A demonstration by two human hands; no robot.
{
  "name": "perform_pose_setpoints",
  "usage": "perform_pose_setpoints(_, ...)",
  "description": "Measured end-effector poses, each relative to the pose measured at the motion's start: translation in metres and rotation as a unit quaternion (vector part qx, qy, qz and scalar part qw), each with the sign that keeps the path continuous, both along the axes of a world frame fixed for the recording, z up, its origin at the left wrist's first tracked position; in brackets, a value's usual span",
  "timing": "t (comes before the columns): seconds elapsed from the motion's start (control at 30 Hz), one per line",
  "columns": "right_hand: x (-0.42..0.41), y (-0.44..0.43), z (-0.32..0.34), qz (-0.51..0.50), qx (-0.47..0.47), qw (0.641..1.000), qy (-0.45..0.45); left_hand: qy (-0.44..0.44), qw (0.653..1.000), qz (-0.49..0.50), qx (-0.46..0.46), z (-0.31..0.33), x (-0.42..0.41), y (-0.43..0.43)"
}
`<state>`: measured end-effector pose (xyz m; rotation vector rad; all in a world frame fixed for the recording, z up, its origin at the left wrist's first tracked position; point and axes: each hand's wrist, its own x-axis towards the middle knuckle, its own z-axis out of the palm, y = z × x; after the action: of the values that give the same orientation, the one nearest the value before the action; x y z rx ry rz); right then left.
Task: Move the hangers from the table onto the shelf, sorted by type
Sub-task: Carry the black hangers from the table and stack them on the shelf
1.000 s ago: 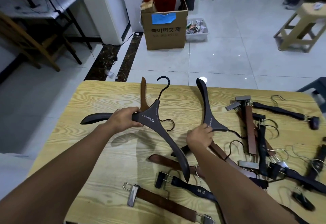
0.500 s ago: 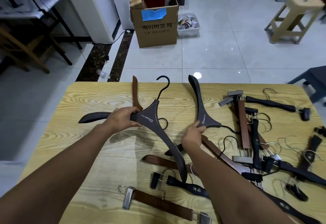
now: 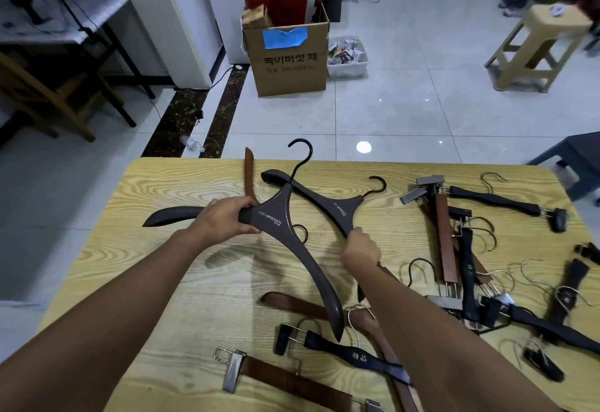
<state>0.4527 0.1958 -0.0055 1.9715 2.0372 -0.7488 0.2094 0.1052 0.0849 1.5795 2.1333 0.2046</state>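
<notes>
Hangers (dark, wooden) [image 3: 285, 233] [image 3: 328, 207] gripped, one in each of both hands [image 3: 227, 220] [image 3: 362, 249].

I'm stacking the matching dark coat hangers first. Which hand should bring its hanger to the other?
Right hand: its dark coat hanger already slants behind the one in the left hand, so probably a short swing aligns them.

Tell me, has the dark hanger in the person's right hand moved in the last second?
Yes. The right hand has swung the second dark hanger round: its hook, which pointed toward the clip hangers, now points to the table's far edge, behind the left hand's hanger.
</notes>
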Motion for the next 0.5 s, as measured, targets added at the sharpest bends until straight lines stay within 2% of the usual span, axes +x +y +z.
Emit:
perform_pose_setpoints(0.23,0.01,0.014,0.012,0.075,-0.005,0.997,-0.033,0.026,1.0,0.006,-0.006,0.005,-0.003,-0.011)
perform_pose_setpoints(0.5,0.017,0.04,0.054,0.132,0.062,0.989,0.02,0.087,0.995,0.051,0.014,0.029,0.01,-0.019)
